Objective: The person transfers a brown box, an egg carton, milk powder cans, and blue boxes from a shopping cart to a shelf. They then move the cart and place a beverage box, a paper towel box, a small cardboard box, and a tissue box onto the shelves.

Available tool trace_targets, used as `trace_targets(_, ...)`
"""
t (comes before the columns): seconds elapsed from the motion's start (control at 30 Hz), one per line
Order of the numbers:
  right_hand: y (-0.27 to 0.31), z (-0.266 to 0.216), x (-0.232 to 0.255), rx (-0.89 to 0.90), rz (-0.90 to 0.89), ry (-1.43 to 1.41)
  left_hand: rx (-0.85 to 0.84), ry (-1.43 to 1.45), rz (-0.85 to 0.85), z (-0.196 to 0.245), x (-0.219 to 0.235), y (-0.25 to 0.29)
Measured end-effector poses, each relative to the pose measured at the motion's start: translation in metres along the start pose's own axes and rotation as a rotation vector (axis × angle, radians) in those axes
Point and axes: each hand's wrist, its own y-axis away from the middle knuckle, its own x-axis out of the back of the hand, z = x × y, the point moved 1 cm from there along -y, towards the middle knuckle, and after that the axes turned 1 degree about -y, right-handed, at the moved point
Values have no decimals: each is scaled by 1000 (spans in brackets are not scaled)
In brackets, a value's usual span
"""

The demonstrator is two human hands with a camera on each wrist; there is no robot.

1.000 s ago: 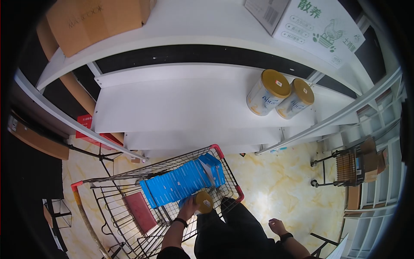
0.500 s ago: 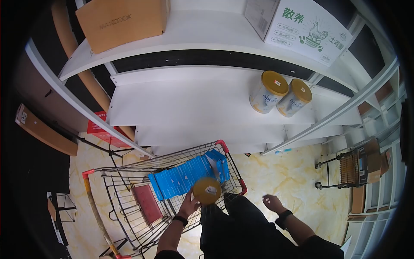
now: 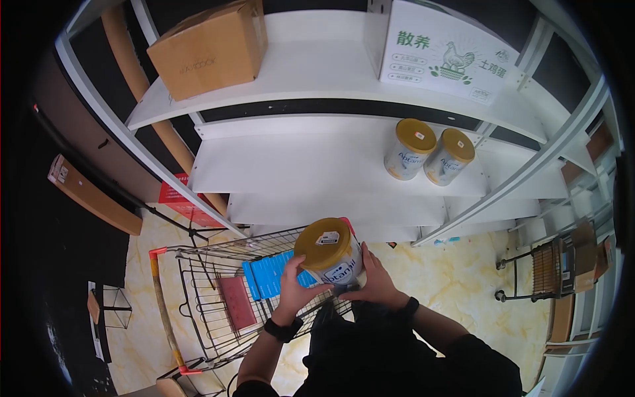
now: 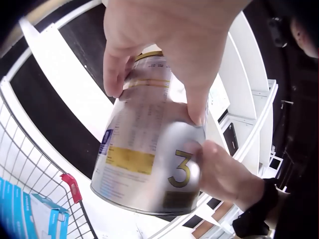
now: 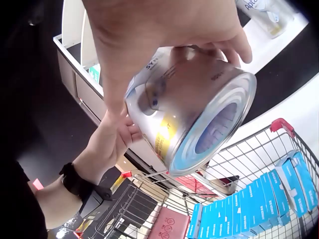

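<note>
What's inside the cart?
A row of blue boxes and a red panel. In the head view, the held can covers part of the row; anything beneath the boxes is hidden.

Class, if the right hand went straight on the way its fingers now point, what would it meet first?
The gold-lidded tin, which the right hand already touches; beyond that, perhaps the white shelving, though depth is hard to judge from the head view.

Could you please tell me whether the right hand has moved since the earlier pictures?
Yes: against the white shelf, the right hand has moved left, onto the held can.
</note>
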Motion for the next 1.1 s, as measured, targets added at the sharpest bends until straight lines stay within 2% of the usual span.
trace_targets(0.07, 2, 3, 5, -46, 106, 32, -15, -6, -24, 14, -13, -4)
trace_targets(0.13, 8, 15, 11, -58, 161, -31, -163, -367, -61, 30, -30, -12)
trace_targets(0.2, 6, 31, 23, -69, 222, -94, -200, -362, -109, 34, -48, -17)
trace_targets(0.27, 8, 49, 38, -60, 193, -447, -253, -134, -142, 37, -67, -21)
trace_targets(0.3, 10, 55, 49, -159, 205, -460, -286, -110, -183, 35, -76, -20)
trace_targets(0.33, 10, 63, 61, -160, 215, -456, -292, -104, -188, 33, -82, -15)
trace_targets(0.4, 7, 83, 90, -118, 378, -502, -168, -364, -313, 30, -92, -5)
trace_targets(0.43, 5, 92, 106, -87, 438, -516, -70, -410, -393, 23, -96, 4)
trace_targets(0.47, 3, 100, 123, -56, 496, -530, -73, -411, -393, 11, -97, 13)
trace_targets(0.53, 0, 101, 160, -39, 615, -541, 81, -550, -511, -25, -95, 36)
trace_targets(0.57, -5, 107, 176, -37, 614, -540, 80, -550, -509, -46, -92, 49)
trace_targets(0.63, -13, 116, 204, 61, 746, -387, 198, -662, -495, -87, -82, 80)
trace_targets(0.67, -18, 116, 214, 61, 744, -387, 199, -662, -493, -99, -77, 93)
trace_targets(0.73, -27, 113, 232, 99, 758, -259, 333, -763, -421, -117, -68, 113)
trace_targets(0.83, -40, 116, 243, 126, 749, -262, 352, -941, -463, -133, -60, 139)
trace_targets(0.97, -57, 122, 255, 125, 755, -252, 483, -937, -461, -147, -54, 166)
trace_targets(1.03, -67, 129, 259, 142, 766, -257, 647, -876, -498, -150, -52, 175)
trace_targets(1.1, -74, 132, 263, 159, 778, -263, 628, -872, -474, -153, -52, 178)
